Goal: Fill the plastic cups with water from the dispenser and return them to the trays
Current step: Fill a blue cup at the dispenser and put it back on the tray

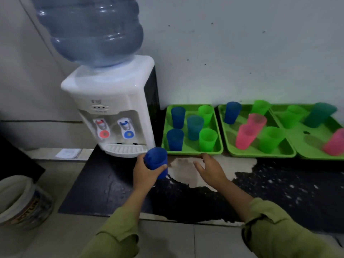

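Grips blue cup [156, 162] in left hand [146, 174], fingers curled round its wall; cup near upright with a slight lean, contents not visible. Keeps right hand [210, 169] apart from it, fingers spread and empty, above worn counter [186, 175], just in front of nearest green tray [191, 152]. Cup just right of drip grille [124, 149], below and right of blue tap [126, 127] on dispenser [111, 94]. Probably calls for a short carry up and left; left hand the nearer. Middle tray [260, 155] further right, holding cups.

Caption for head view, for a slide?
Left hand holds a blue cup by the dispenser; right hand open before the green trays.
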`<state>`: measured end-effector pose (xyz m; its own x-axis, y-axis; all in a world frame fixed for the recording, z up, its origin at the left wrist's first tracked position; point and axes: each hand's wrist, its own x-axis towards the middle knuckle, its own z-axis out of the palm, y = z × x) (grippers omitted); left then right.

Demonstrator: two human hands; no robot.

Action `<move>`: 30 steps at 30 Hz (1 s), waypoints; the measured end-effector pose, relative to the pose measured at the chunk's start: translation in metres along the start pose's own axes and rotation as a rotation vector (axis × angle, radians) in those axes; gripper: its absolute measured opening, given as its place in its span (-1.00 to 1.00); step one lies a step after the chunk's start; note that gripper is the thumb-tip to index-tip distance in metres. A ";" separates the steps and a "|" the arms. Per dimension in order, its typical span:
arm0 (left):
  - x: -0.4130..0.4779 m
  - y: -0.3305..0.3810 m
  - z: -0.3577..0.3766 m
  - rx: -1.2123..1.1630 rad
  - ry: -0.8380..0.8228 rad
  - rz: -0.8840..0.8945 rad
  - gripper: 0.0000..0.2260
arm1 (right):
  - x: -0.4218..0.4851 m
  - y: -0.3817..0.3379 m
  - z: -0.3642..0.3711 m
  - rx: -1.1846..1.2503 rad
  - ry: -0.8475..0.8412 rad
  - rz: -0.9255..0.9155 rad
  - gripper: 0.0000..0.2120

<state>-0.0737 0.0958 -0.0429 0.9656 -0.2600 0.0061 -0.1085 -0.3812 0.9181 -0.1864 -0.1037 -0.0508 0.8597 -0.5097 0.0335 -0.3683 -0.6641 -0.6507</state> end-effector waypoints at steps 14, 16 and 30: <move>-0.046 0.067 0.153 -0.021 -0.386 0.165 -0.39 | -0.050 0.122 -0.114 -0.086 0.158 0.293 -0.69; -0.052 0.081 0.181 -0.029 -0.426 0.183 -0.38 | -0.052 0.147 -0.136 -0.104 0.182 0.319 -0.69; -0.078 0.181 0.391 -0.147 -0.452 0.180 -0.41 | -0.009 0.333 -0.265 -0.337 0.022 0.224 -0.51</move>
<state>-0.2612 -0.2995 -0.0318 0.7322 -0.6806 0.0269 -0.1978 -0.1748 0.9645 -0.4103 -0.4653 -0.0672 0.7383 -0.6716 -0.0623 -0.6445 -0.6753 -0.3586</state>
